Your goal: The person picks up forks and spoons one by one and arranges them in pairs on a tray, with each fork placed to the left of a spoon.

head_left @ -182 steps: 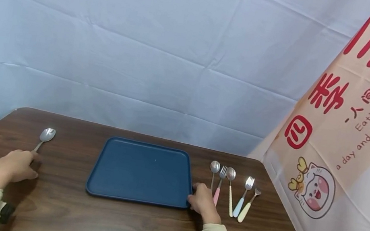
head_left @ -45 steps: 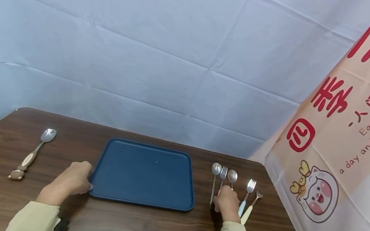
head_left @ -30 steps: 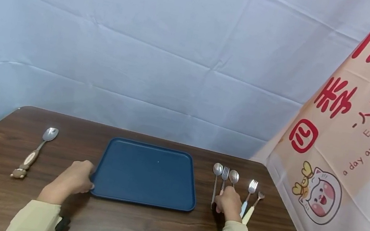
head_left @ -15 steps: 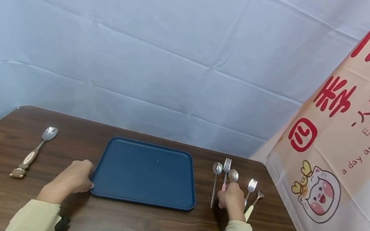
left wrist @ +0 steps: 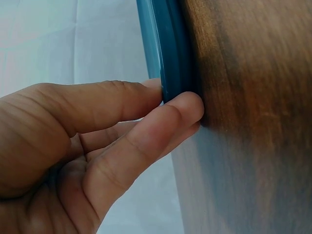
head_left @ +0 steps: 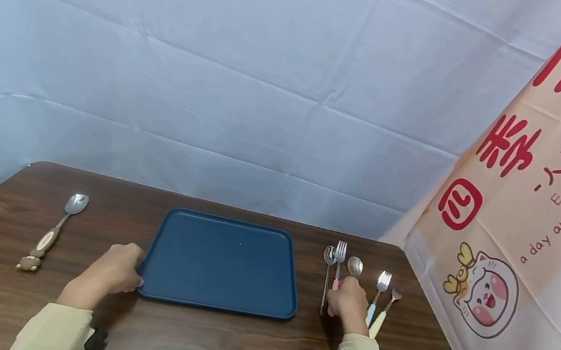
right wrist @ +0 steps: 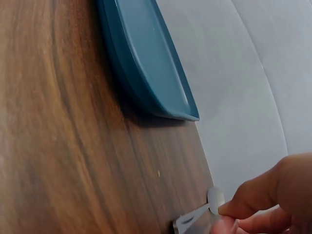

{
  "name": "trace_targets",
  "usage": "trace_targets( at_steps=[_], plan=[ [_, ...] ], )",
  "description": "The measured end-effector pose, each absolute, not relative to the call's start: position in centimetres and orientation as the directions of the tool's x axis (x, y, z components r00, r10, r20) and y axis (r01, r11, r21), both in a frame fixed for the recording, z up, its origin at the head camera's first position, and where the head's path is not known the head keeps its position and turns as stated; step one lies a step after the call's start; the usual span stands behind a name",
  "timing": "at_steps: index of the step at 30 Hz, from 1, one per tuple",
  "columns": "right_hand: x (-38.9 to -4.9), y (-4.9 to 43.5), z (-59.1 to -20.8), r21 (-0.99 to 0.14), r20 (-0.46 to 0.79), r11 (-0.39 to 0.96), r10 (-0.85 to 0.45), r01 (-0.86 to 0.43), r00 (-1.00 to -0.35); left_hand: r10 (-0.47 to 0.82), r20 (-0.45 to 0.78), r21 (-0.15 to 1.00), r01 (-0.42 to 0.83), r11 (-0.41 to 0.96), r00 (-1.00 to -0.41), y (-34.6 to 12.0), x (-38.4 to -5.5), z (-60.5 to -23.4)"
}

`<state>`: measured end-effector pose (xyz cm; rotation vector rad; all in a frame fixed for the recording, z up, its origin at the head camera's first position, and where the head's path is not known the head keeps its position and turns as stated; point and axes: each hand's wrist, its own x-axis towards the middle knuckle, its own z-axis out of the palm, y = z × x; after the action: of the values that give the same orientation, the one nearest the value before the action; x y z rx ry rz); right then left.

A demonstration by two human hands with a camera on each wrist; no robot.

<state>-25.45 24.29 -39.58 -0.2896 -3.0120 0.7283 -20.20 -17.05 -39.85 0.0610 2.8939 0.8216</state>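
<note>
In the head view my left hand point(head_left: 115, 272) is at the near left corner of a dark blue tray point(head_left: 223, 263). The left wrist view shows its thumb and fingers point(left wrist: 146, 127) pinching the tray's rim point(left wrist: 171, 53). My right hand point(head_left: 349, 303) pinches the pink handle of a fork point(head_left: 340, 252), tines pointing away. This fork overlaps the top of a slim metal spoon point(head_left: 326, 285) on its left. Right of the fork shows the bowl of another spoon point(head_left: 355, 266), its handle hidden by the hand. In the right wrist view the fingers point(right wrist: 253, 195) are at the lower right.
Right of the hand lie a blue-handled fork point(head_left: 382, 283) and a small cream-handled fork point(head_left: 382, 317). A spoon with a brown bear-shaped handle point(head_left: 45, 241) lies at the far left. A pale cloth point(head_left: 221, 66) hangs behind the wooden table point(head_left: 208, 342).
My left hand has moved from the brown spoon to the tray, my right from the tray to the pink fork. The fork slid away from me, then shifted slightly left against the slim spoon.
</note>
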Motion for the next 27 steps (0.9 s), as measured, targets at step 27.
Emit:
trace_targets(
  at_steps=[27],
  plan=[
    [-25.3,18.7,-40.0,-0.510,-0.008,0.857,0.082,0.075,-0.997,0.076,-0.111,0.542,0.003,0.840,-0.991,-16.8,-19.9,-40.1]
  ],
)
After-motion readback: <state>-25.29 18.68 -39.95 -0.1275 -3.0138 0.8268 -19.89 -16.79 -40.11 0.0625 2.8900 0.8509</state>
